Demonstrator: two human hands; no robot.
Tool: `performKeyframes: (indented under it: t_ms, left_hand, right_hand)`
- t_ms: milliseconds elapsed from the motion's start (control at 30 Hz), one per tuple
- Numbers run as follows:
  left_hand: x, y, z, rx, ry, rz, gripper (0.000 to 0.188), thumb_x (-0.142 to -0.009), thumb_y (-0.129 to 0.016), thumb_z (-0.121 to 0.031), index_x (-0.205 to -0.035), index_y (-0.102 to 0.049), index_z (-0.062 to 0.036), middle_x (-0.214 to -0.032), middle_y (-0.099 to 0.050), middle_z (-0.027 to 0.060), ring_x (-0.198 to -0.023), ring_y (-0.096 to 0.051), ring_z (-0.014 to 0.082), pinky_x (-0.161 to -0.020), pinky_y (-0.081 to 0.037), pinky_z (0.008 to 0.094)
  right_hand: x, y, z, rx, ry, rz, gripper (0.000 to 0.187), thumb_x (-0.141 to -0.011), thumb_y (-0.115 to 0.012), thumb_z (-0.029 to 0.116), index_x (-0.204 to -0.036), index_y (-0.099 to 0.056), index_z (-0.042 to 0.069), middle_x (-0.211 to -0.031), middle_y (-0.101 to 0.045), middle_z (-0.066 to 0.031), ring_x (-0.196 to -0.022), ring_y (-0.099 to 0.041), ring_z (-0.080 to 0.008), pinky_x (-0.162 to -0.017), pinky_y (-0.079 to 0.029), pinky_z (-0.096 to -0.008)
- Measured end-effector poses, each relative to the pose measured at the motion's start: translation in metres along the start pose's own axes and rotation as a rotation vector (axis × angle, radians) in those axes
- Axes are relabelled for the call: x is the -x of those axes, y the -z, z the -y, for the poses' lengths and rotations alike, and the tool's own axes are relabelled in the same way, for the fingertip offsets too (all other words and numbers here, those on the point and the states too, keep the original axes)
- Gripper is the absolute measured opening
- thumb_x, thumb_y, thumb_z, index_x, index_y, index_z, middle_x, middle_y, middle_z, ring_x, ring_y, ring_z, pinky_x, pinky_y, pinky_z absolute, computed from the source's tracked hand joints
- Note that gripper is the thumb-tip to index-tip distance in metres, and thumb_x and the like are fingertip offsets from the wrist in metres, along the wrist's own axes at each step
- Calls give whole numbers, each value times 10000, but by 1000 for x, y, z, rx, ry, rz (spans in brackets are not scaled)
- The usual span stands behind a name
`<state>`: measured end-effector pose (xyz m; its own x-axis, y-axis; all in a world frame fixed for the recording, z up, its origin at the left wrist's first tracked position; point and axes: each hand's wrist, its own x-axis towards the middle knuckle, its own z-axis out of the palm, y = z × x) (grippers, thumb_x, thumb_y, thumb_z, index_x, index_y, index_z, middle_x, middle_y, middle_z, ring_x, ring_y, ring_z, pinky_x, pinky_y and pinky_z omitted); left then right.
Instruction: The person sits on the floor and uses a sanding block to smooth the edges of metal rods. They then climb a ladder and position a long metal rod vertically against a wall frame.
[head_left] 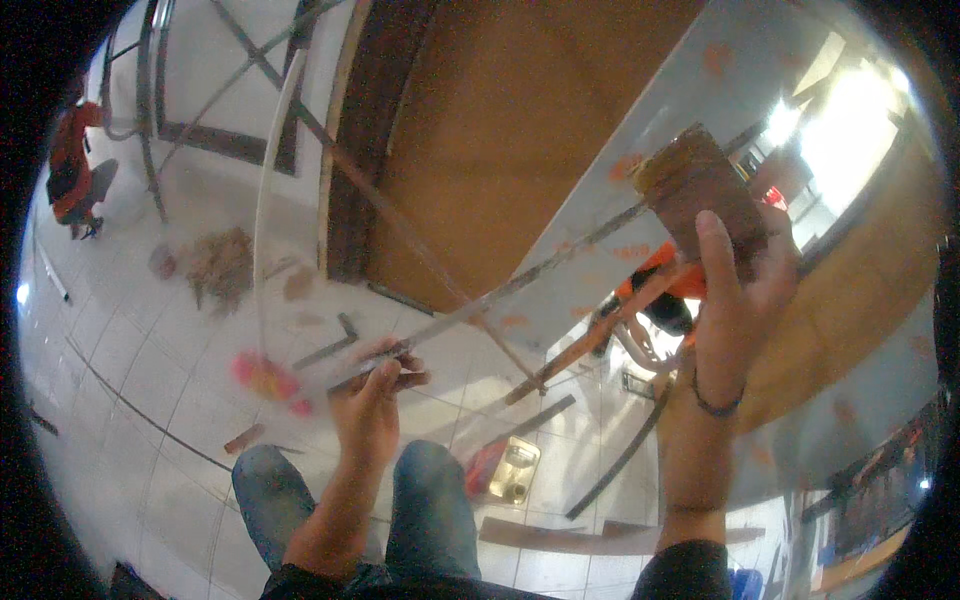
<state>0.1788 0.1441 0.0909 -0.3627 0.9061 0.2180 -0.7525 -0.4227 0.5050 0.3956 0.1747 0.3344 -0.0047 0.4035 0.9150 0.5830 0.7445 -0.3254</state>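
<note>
My right hand (735, 265) is raised at the right, its fingers closed round a dark brown wooden block (705, 190) with a lighter, rough far edge. My left hand (375, 385) is lower, in front of my knees, pinching a slim dark stick-like tool (362, 376); its exact kind is blurred. A long thin grey bar (540, 268) spans the view from near my left fingers to the block's left side. Whether the bar touches either hand I cannot tell. An orange-brown bar (590, 340) slants below the block.
A large brown panel (480, 140) and a grey sheet (600, 190) stand ahead. Crossed metal bars (370, 195) rise at the left. On the tiled floor (150, 400) lie a sawdust heap (222, 268), offcuts (325, 352) and a metal tin (515, 470). A person (75, 170) crouches far left.
</note>
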Motion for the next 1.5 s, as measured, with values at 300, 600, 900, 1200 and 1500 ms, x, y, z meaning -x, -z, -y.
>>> performKeyframes:
  t_ms: [300, 600, 900, 1200, 1500]
  left_hand:
    - [0, 4, -16, -54, 3, 18, 266, -843, -647, -38, -1085, -616, 67, -959, -655, 176, -846, -661, 276, -716, -593, 424]
    - [1, 13, -32, 26, 59, 75, 288, -831, -683, -67, -1074, -621, 75, -956, -657, 176, -851, -665, 273, -720, -595, 418]
    - [8, 19, -39, 8, 63, 107, 304, -827, -692, -75, -1077, -623, 85, -945, -660, 179, -855, -667, 265, -741, -593, 404]
    - [12, 20, -45, 8, 104, 146, 296, -841, -680, -62, -1095, -623, 80, -970, -664, 183, -873, -667, 266, -761, -586, 415]
    - [14, 28, -50, 4, 68, 163, 320, -862, -676, -98, -1126, -611, 71, -945, -669, 176, -847, -673, 277, -716, -596, 414]
  right_hand:
    - [18, 1, 21, 178, 80, -56, 268, -830, -746, 123, -1009, -584, 9, -883, -638, -56, -789, -607, -99, -675, -507, -239]
    - [28, -7, 45, 260, 118, -57, 269, -845, -732, 129, -1024, -573, 5, -904, -636, -62, -793, -616, -103, -677, -510, -246]
    - [17, -6, 54, 295, 110, -116, 274, -840, -738, 150, -1027, -590, 14, -869, -662, -74, -762, -640, -127, -682, -526, -281]
    - [29, -7, 63, 618, 317, -40, 243, -811, -750, 130, -984, -615, 26, -858, -682, -123, -721, -675, -199, -637, -535, -313]
    - [61, -23, 76, 672, 355, 80, 216, -776, -762, 91, -938, -630, 34, -888, -688, -120, -788, -685, -249, -695, -542, -328]
